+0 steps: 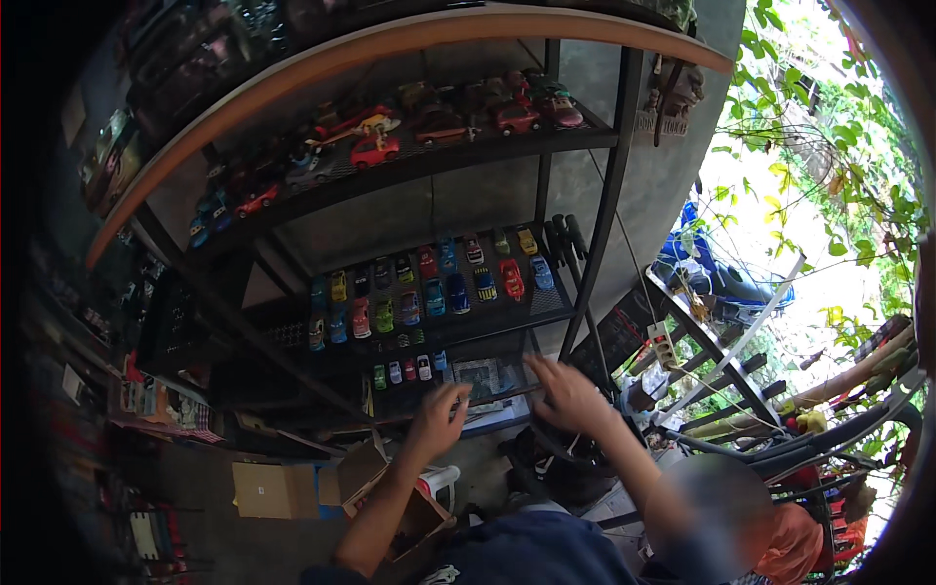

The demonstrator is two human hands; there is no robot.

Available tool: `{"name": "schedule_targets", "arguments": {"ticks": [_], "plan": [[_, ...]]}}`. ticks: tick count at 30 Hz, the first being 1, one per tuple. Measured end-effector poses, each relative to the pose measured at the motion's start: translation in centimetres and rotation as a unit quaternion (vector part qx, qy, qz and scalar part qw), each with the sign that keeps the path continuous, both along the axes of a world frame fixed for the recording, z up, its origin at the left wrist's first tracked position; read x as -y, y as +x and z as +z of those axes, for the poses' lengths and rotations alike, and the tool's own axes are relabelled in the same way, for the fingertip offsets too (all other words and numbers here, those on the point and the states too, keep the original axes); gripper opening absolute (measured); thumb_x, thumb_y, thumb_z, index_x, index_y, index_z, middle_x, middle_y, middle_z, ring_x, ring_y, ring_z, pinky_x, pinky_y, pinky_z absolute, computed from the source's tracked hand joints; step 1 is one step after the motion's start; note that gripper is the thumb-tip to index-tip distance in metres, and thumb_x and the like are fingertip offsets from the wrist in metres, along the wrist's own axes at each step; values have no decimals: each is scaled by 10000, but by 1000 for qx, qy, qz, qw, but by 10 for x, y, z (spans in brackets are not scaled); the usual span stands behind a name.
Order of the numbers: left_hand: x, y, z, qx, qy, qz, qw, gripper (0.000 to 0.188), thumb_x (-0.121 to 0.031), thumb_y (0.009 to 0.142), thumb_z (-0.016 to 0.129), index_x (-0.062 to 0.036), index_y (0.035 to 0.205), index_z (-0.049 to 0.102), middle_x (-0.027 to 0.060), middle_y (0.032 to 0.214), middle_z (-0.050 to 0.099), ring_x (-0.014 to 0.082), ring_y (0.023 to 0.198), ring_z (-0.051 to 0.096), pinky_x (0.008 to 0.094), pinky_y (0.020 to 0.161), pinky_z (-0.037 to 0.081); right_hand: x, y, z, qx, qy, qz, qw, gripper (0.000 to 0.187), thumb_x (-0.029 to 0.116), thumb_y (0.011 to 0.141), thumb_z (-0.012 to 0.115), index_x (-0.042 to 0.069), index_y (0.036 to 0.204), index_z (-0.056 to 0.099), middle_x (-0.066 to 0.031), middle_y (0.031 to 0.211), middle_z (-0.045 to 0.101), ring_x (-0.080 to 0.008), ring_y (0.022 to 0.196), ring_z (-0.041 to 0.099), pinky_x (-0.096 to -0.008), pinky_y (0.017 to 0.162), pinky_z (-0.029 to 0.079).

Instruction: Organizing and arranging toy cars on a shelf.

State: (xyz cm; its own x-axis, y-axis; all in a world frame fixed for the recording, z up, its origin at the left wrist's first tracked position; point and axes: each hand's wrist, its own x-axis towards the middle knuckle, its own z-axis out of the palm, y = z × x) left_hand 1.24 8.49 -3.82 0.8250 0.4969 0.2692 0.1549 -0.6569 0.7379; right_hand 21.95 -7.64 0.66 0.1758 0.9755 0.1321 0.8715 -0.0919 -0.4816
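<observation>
In front of the lower shelf, my left hand [439, 421] has its fingers curled together, and a small thing at their tips is too unclear to name. My right hand [573, 398] is at the shelf's right part, fingers stretched out and apart, with nothing visible in them. A short row of small toy cars [423, 368] stands on that lower shelf, just above my left hand. Right of them lie flat papers or packages [478, 375]. Rows of colourful toy cars [410, 306] fill the black mesh shelf above, a red toy car [511, 278] among them.
More toy cars [374, 149] crowd the upper shelf. Black uprights [606, 195] frame the rack. Open cardboard boxes [278, 490] stand on the floor at the left. A power strip [662, 343] hangs at the right, near a blue motorcycle [717, 268] and leafy vines [838, 195].
</observation>
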Motion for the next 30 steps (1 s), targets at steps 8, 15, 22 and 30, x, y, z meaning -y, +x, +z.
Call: {"name": "schedule_targets", "arguments": {"ticks": [8, 15, 22, 30], "plan": [[-38, 112, 36, -190, 246, 55, 949, 567, -304, 904, 532, -18, 1370, 378, 196, 1437, 341, 326, 1361, 292, 578, 1084, 174, -88, 89, 26, 254, -70, 27, 964, 698, 366, 903, 467, 78, 1469, 178, -189, 1496, 258, -424, 1322, 333, -504, 1073, 285], [-41, 129, 28, -229, 272, 39, 934, 607, -365, 933, 468, -5, 1402, 334, 199, 1489, 254, 321, 1393, 230, 580, 1103, 123, -97, 99, 13, 271, -139, 47, 951, 678, 393, 921, 431, 206, 1494, 121, -174, 1517, 216, -433, 1359, 264, -545, 1094, 236], [-49, 136, 25, -226, 275, 36, 934, 594, -353, 929, 472, -5, 1394, 344, 208, 1488, 242, 322, 1394, 225, 589, 1105, 101, -104, 96, 23, 257, -197, 48, 945, 673, 357, 934, 433, 162, 1496, 118, -175, 1526, 191, -423, 1383, 214, -550, 1101, 220], [-59, 139, 24, -198, 281, 41, 938, 567, -336, 922, 491, 2, 1365, 385, 208, 1479, 256, 320, 1387, 237, 590, 1107, 97, -104, 100, 27, 249, -47, 145, 956, 705, 217, 796, 602, 79, 1414, 292, -172, 1376, 425, -301, 1197, 485, -386, 985, 403]]}}
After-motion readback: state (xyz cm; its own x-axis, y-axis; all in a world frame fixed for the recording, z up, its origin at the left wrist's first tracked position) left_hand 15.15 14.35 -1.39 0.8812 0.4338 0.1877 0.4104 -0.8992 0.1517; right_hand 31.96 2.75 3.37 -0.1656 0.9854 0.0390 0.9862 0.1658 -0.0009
